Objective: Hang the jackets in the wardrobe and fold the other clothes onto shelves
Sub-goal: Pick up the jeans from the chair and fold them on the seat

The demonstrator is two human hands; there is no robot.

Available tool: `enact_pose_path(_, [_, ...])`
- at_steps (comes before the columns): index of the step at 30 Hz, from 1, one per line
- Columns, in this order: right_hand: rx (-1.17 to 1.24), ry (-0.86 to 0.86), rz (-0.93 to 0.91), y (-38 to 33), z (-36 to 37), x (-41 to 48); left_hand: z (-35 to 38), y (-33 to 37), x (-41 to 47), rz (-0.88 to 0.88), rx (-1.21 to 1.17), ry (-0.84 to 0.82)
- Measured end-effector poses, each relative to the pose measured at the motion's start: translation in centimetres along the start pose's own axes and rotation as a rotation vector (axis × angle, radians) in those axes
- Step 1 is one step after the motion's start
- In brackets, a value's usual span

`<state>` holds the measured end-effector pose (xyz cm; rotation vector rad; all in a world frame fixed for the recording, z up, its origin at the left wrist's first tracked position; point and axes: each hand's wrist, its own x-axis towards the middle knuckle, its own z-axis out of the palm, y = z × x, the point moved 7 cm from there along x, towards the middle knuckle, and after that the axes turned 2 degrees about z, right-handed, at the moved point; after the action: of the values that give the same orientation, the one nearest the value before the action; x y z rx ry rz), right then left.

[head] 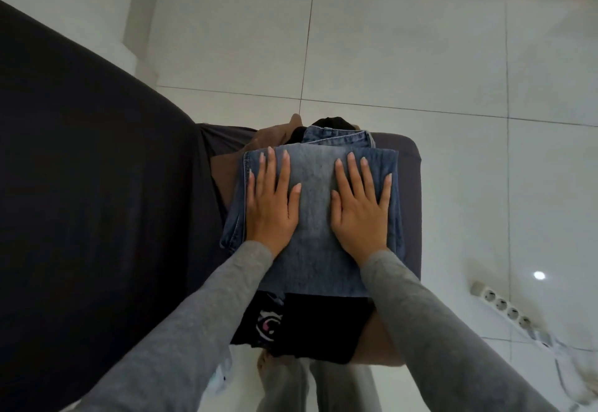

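Left hand point(270, 198) and right hand point(360, 204) are both lying flat with fingers straight, not gripping anything, just pressing down on the folded jeans point(315, 191). Going left to right: a big dark cloth-covered surface point(81, 168) is filling the left side, then a brown garment point(226, 172) is peeking out from under the denim's left edge. The hands are resting side by side on the denim, fingers pointing away from the person. The jeans are sitting on top of a pile on a dark grey seat point(412, 185), long axis running away from the person, near edge lying over a black printed garment point(323, 324). Off to the right a white power strip point(503, 303) is lying on the tiled floor point(453, 71)
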<state>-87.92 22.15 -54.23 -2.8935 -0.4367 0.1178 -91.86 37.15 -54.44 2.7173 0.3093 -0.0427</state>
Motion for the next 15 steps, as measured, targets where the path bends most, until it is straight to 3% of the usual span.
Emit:
enact_pose_path(4, [0.052,-0.042,-0.012,0.5,-0.5,-3.6,1.0,0.8,-5.9,0.04,0.058,-0.122])
enact_pose_path(15, [-0.033,-0.076,0.009,0.7,1.1,-5.7,2.4,0.2,-6.7,0.037,0.132,-0.077])
